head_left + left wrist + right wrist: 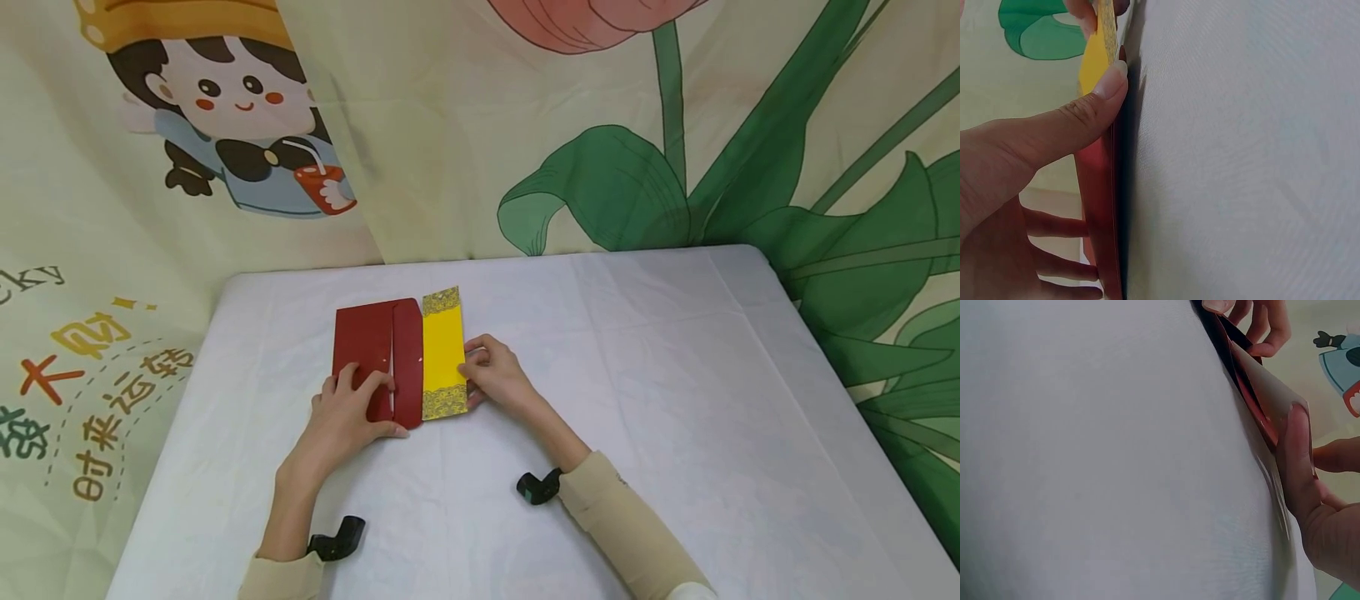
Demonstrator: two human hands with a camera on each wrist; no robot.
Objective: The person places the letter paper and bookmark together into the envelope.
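Note:
A dark red paper envelope (pixel 363 337) lies near the far side of the table with its flap (pixel 408 350) spread toward the right. At the flap's outer edge is a yellow card (pixel 442 346) with patterned bands at both ends; whether part of it runs under the flap is hidden. My left hand (pixel 341 417) holds the envelope, fingers bent on its face and the thumb (pixel 1088 115) against its near edge. My right hand (pixel 498 375) pinches the card's right edge between thumb (pixel 1297 450) and fingers. In the right wrist view the card's pale underside (pixel 1269 387) tilts upward.
A white cloth (pixel 675 400) covers the table, whose far edge meets a printed curtain (pixel 435 150). Black wrist cameras (pixel 337 537) are worn at both cuffs, close above the cloth.

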